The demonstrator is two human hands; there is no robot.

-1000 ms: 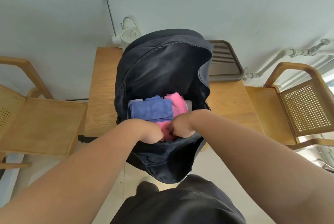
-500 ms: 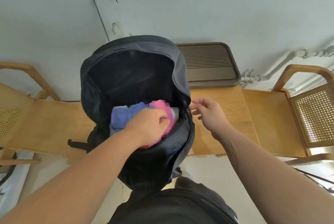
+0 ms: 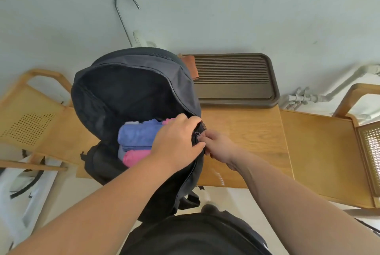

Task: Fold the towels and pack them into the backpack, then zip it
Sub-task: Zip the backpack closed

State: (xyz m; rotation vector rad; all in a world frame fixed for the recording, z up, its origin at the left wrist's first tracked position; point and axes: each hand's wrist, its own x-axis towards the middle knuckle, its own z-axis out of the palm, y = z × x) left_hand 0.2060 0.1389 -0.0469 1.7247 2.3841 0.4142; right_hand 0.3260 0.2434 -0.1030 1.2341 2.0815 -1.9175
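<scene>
Two towels, a blue one (image 3: 137, 135) and a pink one (image 3: 135, 157) nearer me, sit folded inside the backpack (image 3: 131, 94). The bag stands at the near left part of the wooden table (image 3: 246, 141) with its main opening gaping wide. Packing looks done to me, so the step in hand is the zip. My left hand (image 3: 176, 143) is curled over the right rim of the opening, gripping the fabric right by the zipper pull (image 3: 197, 133). My right hand (image 3: 218, 147) has its fingertips pinched together at that pull, though the pull is too small for me to tell how firmly I have it. To do this well I'd use the left hand as an anchor, drawing the rim taut so the two rows of teeth line up. Then I'd run the slider around the curve in one steady pull, not a yank. The top flap stands well away from the front panel, so I expect to press it down as the slider climbs. The blue towel bulges close to the rim, so I'd tuck it in first so that nothing catches.
</scene>
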